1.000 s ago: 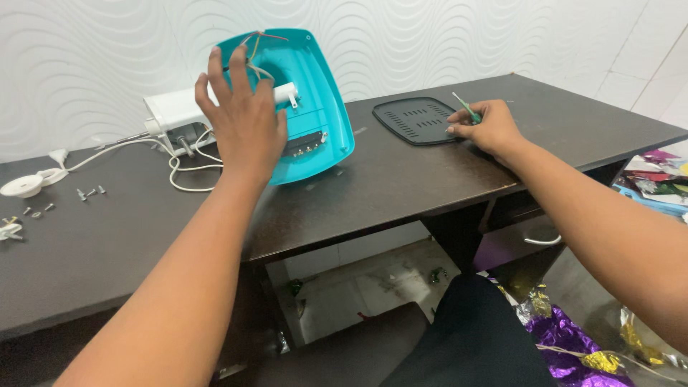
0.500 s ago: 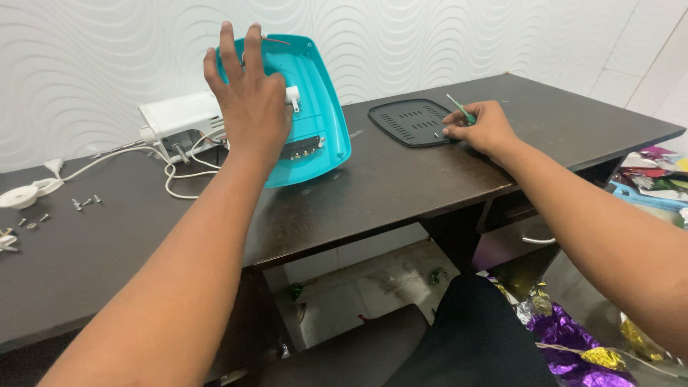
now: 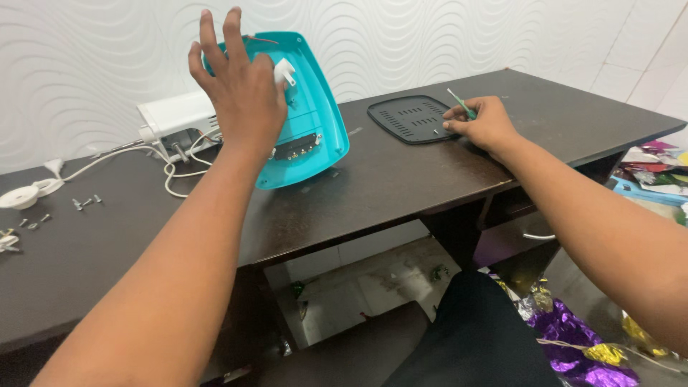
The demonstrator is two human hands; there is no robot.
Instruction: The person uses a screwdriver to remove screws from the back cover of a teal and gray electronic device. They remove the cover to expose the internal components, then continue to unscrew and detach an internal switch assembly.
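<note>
A dark brown surface [image 3: 401, 179] stands against a white wall with a raised wave pattern. Just behind the left hand [image 3: 240, 93] a teal plastic housing [image 3: 315, 122] stands tilted on its edge, its open inside facing the viewer, with a small dark metal part low inside it and a white plastic piece near its top. The left hand's fingers [image 3: 215, 36] are spread wide and straight, raised in front of the housing's upper left; whether the palm touches it cannot be told. It grips nothing.

Behind and to the left of those fingers lies a white box-shaped unit [image 3: 175, 115], from which a white cable [image 3: 107, 154] loops across the surface to a white plug [image 3: 25, 195] far to the left. A few small loose screws [image 3: 82, 203] lie near the plug.

Well to the right, the right hand [image 3: 484, 125] rests on the surface, its fingers [image 3: 459, 115] curled closed around a thin green-handled tool [image 3: 461, 104] that points up and away. Just left of these fingers, touching the fingertips, a flat black vented plate [image 3: 408, 118] lies on the surface.

Below the surface's front edge, crumpled purple and gold foil [image 3: 580, 344] lies on the floor at the lower right, and colourful packages [image 3: 652, 175] are stacked at the right edge.
</note>
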